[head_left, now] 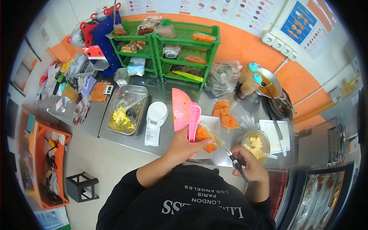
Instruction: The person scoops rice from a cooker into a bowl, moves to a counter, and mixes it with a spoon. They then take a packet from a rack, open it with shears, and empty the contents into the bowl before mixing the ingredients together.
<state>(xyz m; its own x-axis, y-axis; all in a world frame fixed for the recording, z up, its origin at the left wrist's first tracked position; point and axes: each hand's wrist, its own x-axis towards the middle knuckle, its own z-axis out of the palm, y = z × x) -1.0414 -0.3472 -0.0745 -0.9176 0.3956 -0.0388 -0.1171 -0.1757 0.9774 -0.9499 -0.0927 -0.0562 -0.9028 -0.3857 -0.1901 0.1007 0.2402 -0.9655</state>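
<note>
My left hand (184,147) is closed around the handle of a pink plastic scoop (181,109), which has orange stains in its bowl. The same hand pinches a clear plastic bag with orange food (204,137) in it, over a white paper-lined tray (212,121). To the right, my right hand (250,164) grips a slim black tool with a silver tip (237,165), pointing up and left toward the bag; its exact kind is unclear. Close beyond this hand is a bowl of pale yellow food (267,135) with a light-coloured spoon (260,154).
A white kitchen scale (157,113) and a container of yellow food (143,94) are on the left of the steel table. Behind stand green racks (186,30). On the right lie orange cloths (225,115), a knife (278,134) on a white board (286,126), bottles (250,86) and a pan (276,81).
</note>
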